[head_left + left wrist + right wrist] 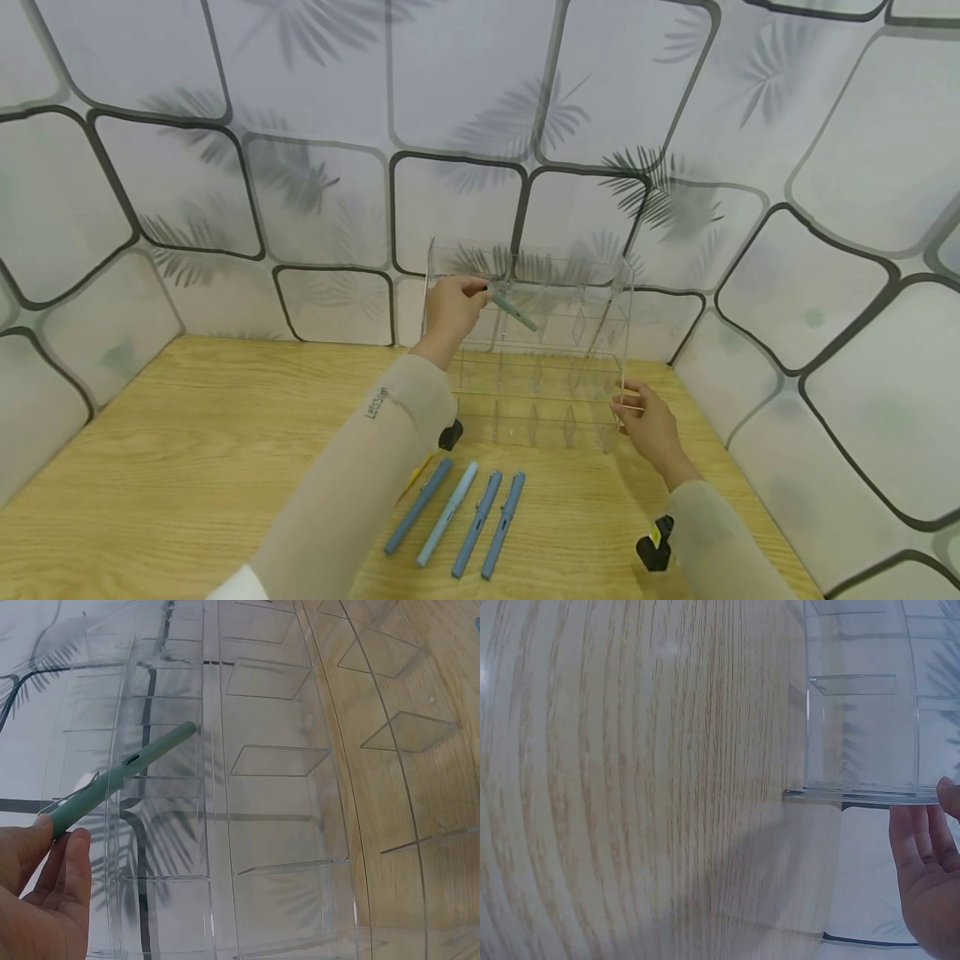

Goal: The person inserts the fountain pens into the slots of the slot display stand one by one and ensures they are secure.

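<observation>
My left hand (453,308) pinches a green pen (513,309) near one end, between thumb and fingers. The pen's other end slants down over the upper tiers of a clear acrylic display rack (536,367). In the left wrist view the green pen (120,776) shows its clip and a small dark window, and it overlaps the rack's upper compartments. My right hand (651,421) grips the rack's right side panel low down. Its thumb is on one face and its fingers on the other, as the right wrist view shows around the panel edge (870,797).
In front of the rack lie several pens side by side: a dark blue pen (418,506), a light blue pen (447,514) and blue pens (503,525). A thin yellow item (415,477) is partly behind my left sleeve. Patterned walls (322,208) enclose the wooden table (225,450).
</observation>
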A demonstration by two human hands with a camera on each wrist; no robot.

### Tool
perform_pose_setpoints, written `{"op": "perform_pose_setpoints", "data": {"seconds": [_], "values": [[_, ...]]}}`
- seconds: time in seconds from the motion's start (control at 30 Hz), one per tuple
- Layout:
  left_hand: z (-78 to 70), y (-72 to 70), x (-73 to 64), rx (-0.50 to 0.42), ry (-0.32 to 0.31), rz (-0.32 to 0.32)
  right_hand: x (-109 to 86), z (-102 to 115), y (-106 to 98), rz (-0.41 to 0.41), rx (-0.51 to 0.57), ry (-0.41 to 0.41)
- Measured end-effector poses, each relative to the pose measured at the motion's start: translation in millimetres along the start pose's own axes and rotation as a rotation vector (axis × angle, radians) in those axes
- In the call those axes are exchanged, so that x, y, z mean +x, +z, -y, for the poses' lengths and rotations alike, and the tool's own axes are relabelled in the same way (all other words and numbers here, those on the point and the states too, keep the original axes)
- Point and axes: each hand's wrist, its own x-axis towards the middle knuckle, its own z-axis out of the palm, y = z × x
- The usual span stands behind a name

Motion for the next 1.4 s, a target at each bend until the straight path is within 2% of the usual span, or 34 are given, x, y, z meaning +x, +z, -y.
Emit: {"op": "perform_pose_setpoints", "data": {"seconds": [0.47, 0.67, 0.83, 0.97, 1.1, 1.3, 1.4], "values": [[3.5, 1.1, 1.1, 0.027, 0.046, -0.011, 0.7, -1, 0, -0.005, 0.012, 0.005], [2.2, -2.5, 2.0, 0.028, 0.072, -0.013, 0.6, -1, 0, -0.004, 0.01, 0.007], [-0.7, -12.7, 5.3, 0.037, 0.092, -0.012, 0.9, -1, 0, -0.003, 0.006, 0.007], [-2.1, -23.6, 5.7, 0.019, 0.091, 0.027, 1.2, -2, 1, -0.005, 0.004, 0.008], [-1.6, -34.7, 3.0, 0.016, 0.088, 0.073, 1.5, -2, 0, -0.007, 0.009, 0.005], [5.1, -51.9, -3.1, 0.026, 0.145, 0.117, 0.5, -1, 0, 0.003, 0.017, 0.003], [9.6, -60.7, -8.1, 0.025, 0.145, 0.138, 0.5, -1, 0, 0.003, 0.02, 0.002]]}}
